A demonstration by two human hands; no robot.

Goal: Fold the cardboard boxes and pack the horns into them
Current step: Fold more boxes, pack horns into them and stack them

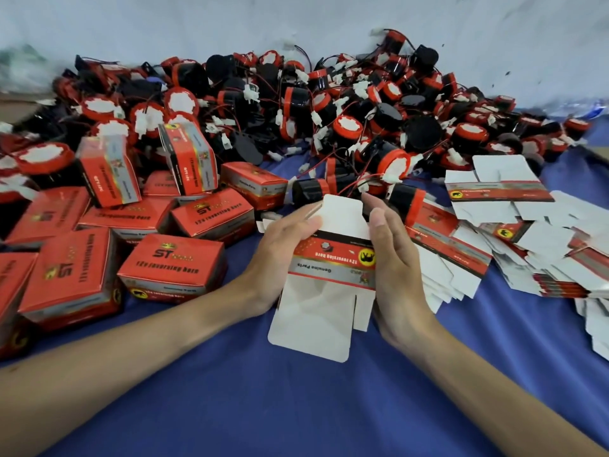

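Head view: both hands' fingers clamp a flat box (pixel 333 262) printed "12V reversing horn", "Genuine Parts".

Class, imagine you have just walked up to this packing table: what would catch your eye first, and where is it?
First, the big heap of red-and-black horns piled along the far side. Next, the two hands, left hand and right hand, holding a flat unfolded box at centre. Finished red boxes crowd the left; flat blanks are stacked on the right.

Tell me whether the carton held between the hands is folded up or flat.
Flat: the red-and-white cardboard carton shows its white end flaps spread out, unfolded.
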